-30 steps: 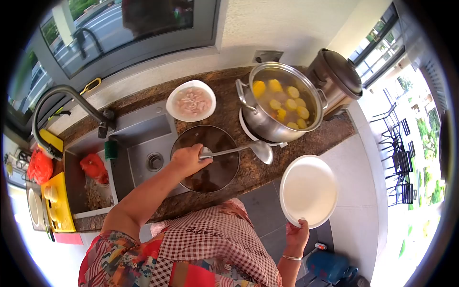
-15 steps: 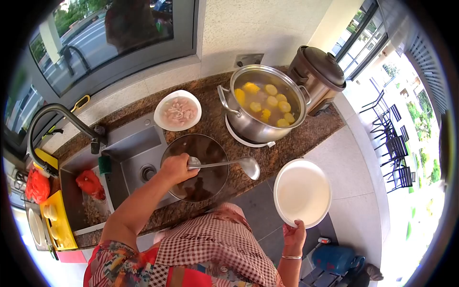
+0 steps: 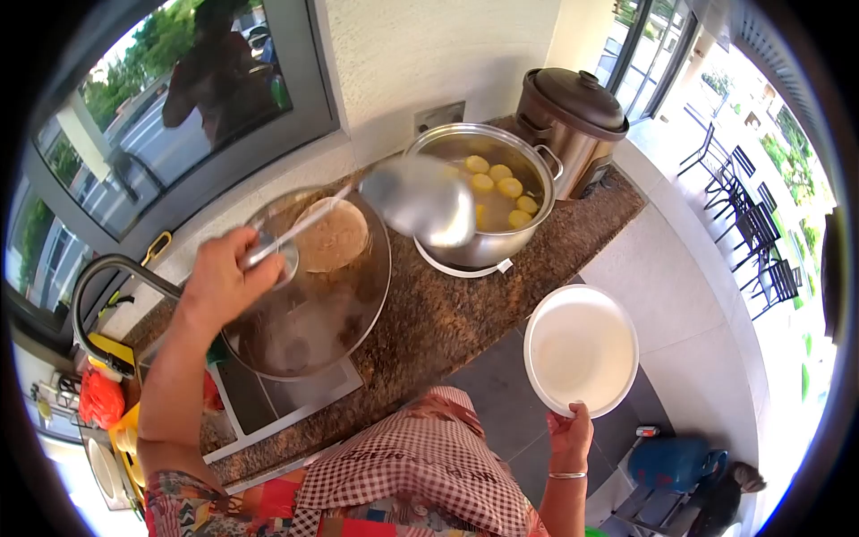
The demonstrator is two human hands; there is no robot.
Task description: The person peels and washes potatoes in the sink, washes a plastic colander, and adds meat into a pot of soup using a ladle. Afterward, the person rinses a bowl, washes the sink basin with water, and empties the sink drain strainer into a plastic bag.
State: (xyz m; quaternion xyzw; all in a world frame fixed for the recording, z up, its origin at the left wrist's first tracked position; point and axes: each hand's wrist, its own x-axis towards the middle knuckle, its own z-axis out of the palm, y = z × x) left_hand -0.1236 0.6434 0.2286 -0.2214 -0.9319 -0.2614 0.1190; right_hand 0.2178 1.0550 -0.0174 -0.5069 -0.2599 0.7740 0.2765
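My left hand (image 3: 224, 276) is closed at the knob of a large glass pot lid (image 3: 309, 331), which is raised over the sink edge and counter. The same hand grips a metal ladle (image 3: 313, 221); its scoop is blurred by motion near the rim of a steel pot (image 3: 483, 243). Corn pieces (image 3: 510, 187) float in broth in that pot. Through the glass shows a bowl of pale sliced meat (image 3: 333, 237). Low on the right, my right hand (image 3: 570, 431) pinches the rim of a white bowl (image 3: 577, 358), tilted so its bare inside faces up.
A brown-lidded steel cooker (image 3: 573, 125) stands behind the pot on the granite counter (image 3: 447, 331). The faucet (image 3: 125, 264) arches over the sink at left, near a red plastic bag (image 3: 102, 399). A blue gas cylinder (image 3: 671, 464) sits low right.
My left hand has lifted the lid from the counter, moving up and left with the ladle. The ladle's scoop has swung up toward the pot. My right hand still holds the white bowl.
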